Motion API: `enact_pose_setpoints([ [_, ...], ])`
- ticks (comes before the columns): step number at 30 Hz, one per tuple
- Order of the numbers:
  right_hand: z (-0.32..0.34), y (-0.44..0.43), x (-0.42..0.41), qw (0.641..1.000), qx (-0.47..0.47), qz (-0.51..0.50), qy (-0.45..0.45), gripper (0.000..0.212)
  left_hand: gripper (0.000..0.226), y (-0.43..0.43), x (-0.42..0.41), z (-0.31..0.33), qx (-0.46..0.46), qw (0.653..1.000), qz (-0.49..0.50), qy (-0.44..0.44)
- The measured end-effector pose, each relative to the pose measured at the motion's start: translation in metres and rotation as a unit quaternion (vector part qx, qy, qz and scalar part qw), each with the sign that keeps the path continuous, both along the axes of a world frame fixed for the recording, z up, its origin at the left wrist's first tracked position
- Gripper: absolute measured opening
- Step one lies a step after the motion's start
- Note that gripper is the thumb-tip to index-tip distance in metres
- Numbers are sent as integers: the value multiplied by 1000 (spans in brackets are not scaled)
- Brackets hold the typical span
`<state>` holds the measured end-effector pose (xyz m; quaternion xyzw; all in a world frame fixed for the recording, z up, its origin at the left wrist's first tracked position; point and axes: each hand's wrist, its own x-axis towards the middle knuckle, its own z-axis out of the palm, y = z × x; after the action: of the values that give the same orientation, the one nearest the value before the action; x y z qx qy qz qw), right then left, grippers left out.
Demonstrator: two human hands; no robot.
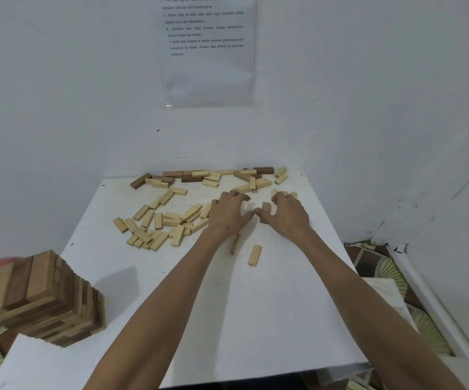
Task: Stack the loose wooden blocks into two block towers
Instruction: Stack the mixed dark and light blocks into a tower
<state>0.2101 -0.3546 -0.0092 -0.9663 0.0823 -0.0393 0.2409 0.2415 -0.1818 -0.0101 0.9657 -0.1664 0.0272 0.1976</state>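
Left hand and right hand side by side, thumbs almost touching. Right curls round one block, maybe starting second tower. Left: cannot tell if holding. Loose blocks wait beside; finished tower stands near left

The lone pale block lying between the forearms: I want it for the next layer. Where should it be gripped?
Pinch the pale block by its long sides at mid-length, coming from straight above. It lies flat and alone on the white table, so both long sides are free.
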Motion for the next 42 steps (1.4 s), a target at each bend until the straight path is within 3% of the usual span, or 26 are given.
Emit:
enact_pose_setpoints([
  [2,-2,2,5,1000,-11,-15,15,73,47,3,14,0,14,1000,5,12],
  [5,2,4,16,999,-6,-14,32,43,40,7,39,-1,0,999,27,18],
  [9,9,-1,41,999,-15,-22,-20,25,34,9,82,3,-2,999,31,-14],
  [15,4,-27,110,992,-117,-2,-52,43,53,-4,136,1,124,991,-32,-26],
  [18,-2,-34,141,988,-137,46,-48,50,51,-6,144,-9,111,993,-16,-44],
  [24,-11,-41,162,984,-133,113,-40,34,50,-5,144,-6,143,988,-28,-46],
  [29,-6,-35,168,981,-163,103,6,38,48,7,137,3,155,988,-21,-2],
  [31,-4,-33,167,986,-136,93,18,37,43,13,132,10,167,986,-8,15],
  [35,-1,-30,156,989,-134,68,1,33,67,24,119,18,189,982,18,16],
  [39,11,-19,131,988,-152,11,-30,23,31,33,96,24,128,990,62,-8],
  [42,23,-10,98,994,-89,-17,-56,22,28,40,66,20,51,995,81,-20],
])
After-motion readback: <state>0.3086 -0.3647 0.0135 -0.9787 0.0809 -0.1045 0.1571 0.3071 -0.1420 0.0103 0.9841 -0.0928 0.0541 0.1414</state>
